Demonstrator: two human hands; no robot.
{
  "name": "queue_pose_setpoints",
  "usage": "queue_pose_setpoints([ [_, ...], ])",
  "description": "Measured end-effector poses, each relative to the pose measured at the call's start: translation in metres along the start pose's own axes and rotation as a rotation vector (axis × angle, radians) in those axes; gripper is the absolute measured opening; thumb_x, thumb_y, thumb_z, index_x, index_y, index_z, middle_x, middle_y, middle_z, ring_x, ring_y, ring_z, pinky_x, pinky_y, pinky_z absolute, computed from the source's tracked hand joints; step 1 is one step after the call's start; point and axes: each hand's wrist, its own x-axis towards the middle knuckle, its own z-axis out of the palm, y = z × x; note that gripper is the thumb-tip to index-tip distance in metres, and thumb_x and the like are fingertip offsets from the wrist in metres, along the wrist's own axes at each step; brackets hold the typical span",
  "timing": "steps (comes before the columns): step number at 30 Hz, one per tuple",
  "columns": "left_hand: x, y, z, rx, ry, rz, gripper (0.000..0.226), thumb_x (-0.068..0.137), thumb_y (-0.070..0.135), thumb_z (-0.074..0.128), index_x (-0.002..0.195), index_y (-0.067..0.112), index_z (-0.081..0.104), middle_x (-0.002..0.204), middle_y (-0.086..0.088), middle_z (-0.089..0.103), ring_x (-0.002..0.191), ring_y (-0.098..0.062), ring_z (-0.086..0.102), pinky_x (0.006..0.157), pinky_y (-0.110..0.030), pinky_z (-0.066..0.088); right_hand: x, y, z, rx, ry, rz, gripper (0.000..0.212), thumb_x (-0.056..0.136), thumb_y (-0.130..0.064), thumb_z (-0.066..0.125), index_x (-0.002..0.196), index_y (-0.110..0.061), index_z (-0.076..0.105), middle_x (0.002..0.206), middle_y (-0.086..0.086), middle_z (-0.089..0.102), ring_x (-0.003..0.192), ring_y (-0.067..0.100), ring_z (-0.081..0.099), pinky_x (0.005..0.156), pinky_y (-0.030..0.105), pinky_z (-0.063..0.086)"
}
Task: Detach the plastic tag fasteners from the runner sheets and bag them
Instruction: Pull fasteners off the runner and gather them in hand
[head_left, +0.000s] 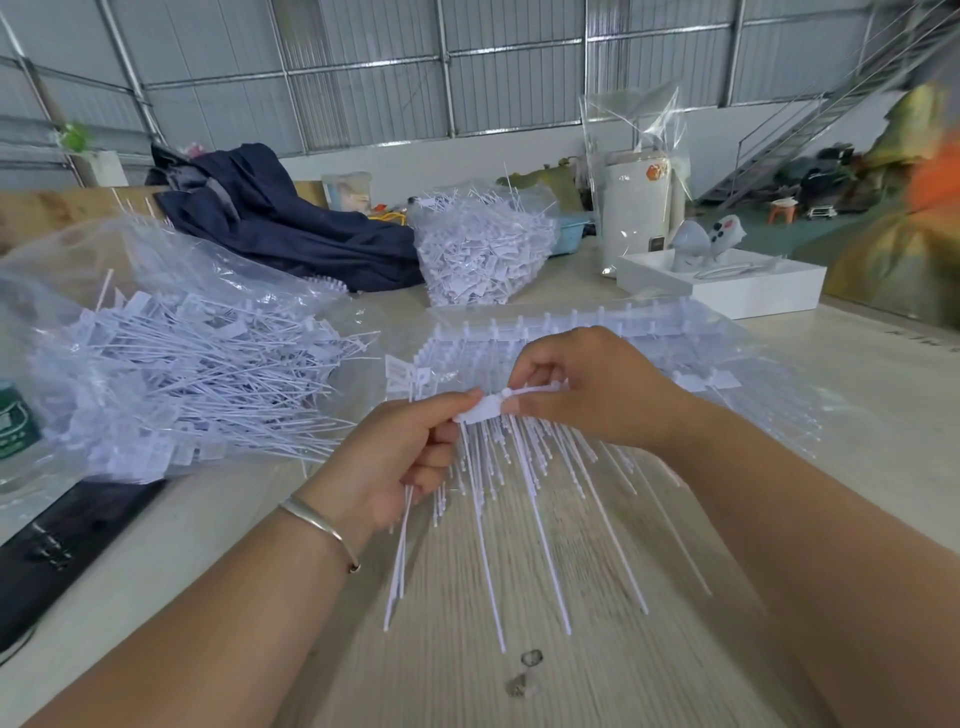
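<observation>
A white runner sheet (566, 332) of plastic tag fasteners lies in front of me on the table, its thin tails (524, 483) fanning toward me. My left hand (400, 457) pinches the flat head of one fastener (480, 409) and holds a small bundle of loose tails in its curled fingers. My right hand (587, 389) pinches the runner bar right beside that head. An open clear bag (156, 364) at the left holds a big heap of detached fasteners. A second full bag (483, 244) stands further back.
A dark blue garment (280, 218) lies at the back left. A white box (727, 283) and a white cylinder in clear wrap (634, 208) stand at the back right. A black device (67, 545) and a green-labelled bottle (15, 421) sit at the left edge. Small metal bits (527, 670) lie near me.
</observation>
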Motion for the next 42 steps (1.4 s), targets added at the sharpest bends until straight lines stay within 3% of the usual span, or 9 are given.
queue_pose_setpoints([
  [4, 0.0, 0.002, -0.003, -0.175, -0.079, -0.054, 0.018, 0.078, 0.025, 0.073, 0.076, 0.018, 0.057, 0.061, 0.004, 0.042, 0.036, -0.002, 0.022, 0.029, -0.013, 0.013, 0.001, 0.004, -0.004, 0.152, -0.033, 0.051, 0.007, 0.085, -0.025, 0.073, 0.085, -0.018, 0.074, 0.073, -0.006, 0.067, 0.068, 0.006, 0.059, 0.076, 0.029, 0.049],
  [10, -0.004, 0.004, -0.004, -0.321, -0.19, -0.001, 0.024, 0.068, 0.03, 0.075, 0.075, 0.019, 0.055, 0.062, 0.006, 0.044, 0.036, -0.002, 0.025, 0.028, -0.011, 0.018, -0.002, 0.003, -0.009, 0.48, -0.088, 0.12, 0.011, 0.084, -0.025, 0.074, 0.078, -0.016, 0.071, 0.064, -0.004, 0.067, 0.061, 0.006, 0.06, 0.066, 0.013, 0.048],
  [17, -0.007, -0.004, 0.012, -0.342, -0.328, 0.021, 0.019, 0.08, 0.029, 0.065, 0.066, 0.017, 0.062, 0.053, 0.009, 0.042, 0.033, -0.003, 0.024, 0.03, -0.012, 0.013, -0.003, -0.013, -0.002, 0.607, -0.183, 0.088, 0.026, 0.08, -0.032, 0.075, 0.075, -0.011, 0.061, 0.071, 0.006, 0.066, 0.067, 0.014, 0.06, 0.07, 0.016, 0.046],
  [21, -0.007, -0.001, 0.011, -0.315, -0.301, 0.044, 0.02, 0.085, 0.033, 0.063, 0.08, 0.014, 0.062, 0.062, 0.005, 0.047, 0.037, -0.002, 0.022, 0.029, -0.012, 0.014, -0.003, -0.013, -0.003, 0.62, -0.146, 0.093, 0.031, 0.08, -0.032, 0.075, 0.082, -0.004, 0.064, 0.075, 0.021, 0.066, 0.063, 0.018, 0.057, 0.066, 0.021, 0.047],
  [24, -0.008, 0.0, 0.008, -0.304, -0.235, 0.079, 0.03, 0.074, 0.036, 0.071, 0.09, 0.014, 0.058, 0.072, 0.004, 0.052, 0.039, -0.002, 0.023, 0.028, -0.011, 0.018, -0.002, -0.011, -0.006, 0.643, -0.089, 0.099, 0.038, 0.073, -0.036, 0.078, 0.083, -0.003, 0.065, 0.066, 0.014, 0.059, 0.058, 0.017, 0.051, 0.062, 0.031, 0.042],
  [30, -0.008, 0.003, 0.003, -0.166, -0.141, 0.154, 0.013, 0.068, 0.023, 0.076, 0.075, 0.015, 0.069, 0.071, 0.003, 0.06, 0.039, -0.001, 0.027, 0.031, -0.012, 0.018, -0.001, -0.005, -0.01, 0.619, -0.021, 0.102, 0.013, 0.08, -0.021, 0.078, 0.087, -0.011, 0.076, 0.058, 0.004, 0.052, 0.05, 0.006, 0.044, 0.053, 0.019, 0.036],
  [35, -0.008, 0.005, 0.0, -0.059, -0.176, 0.186, 0.007, 0.07, 0.025, 0.073, 0.065, 0.021, 0.07, 0.058, 0.008, 0.04, 0.039, -0.003, 0.022, 0.033, -0.015, 0.014, -0.002, -0.003, -0.012, 0.621, -0.007, 0.101, 0.009, 0.081, -0.016, 0.077, 0.089, -0.015, 0.079, 0.054, 0.0, 0.053, 0.049, 0.006, 0.045, 0.05, 0.015, 0.036],
  [39, -0.006, 0.006, -0.002, 0.02, -0.141, 0.192, 0.035, 0.08, 0.019, 0.068, 0.046, 0.022, 0.062, 0.048, 0.01, 0.031, 0.038, -0.005, 0.02, 0.038, -0.018, 0.012, -0.003, -0.004, -0.012, 0.623, -0.035, 0.105, 0.009, 0.08, -0.01, 0.077, 0.088, -0.015, 0.079, 0.05, -0.001, 0.051, 0.048, 0.006, 0.044, 0.048, 0.014, 0.035],
  [42, -0.007, 0.009, -0.003, 0.032, -0.129, 0.196, 0.017, 0.063, 0.022, 0.076, 0.055, 0.022, 0.061, 0.047, 0.01, 0.027, 0.038, -0.006, 0.021, 0.038, -0.018, 0.014, -0.003, -0.005, -0.014, 0.626, -0.1, 0.113, 0.013, 0.078, -0.006, 0.077, 0.086, -0.015, 0.08, 0.049, -0.001, 0.051, 0.048, 0.007, 0.043, 0.048, 0.013, 0.035],
])
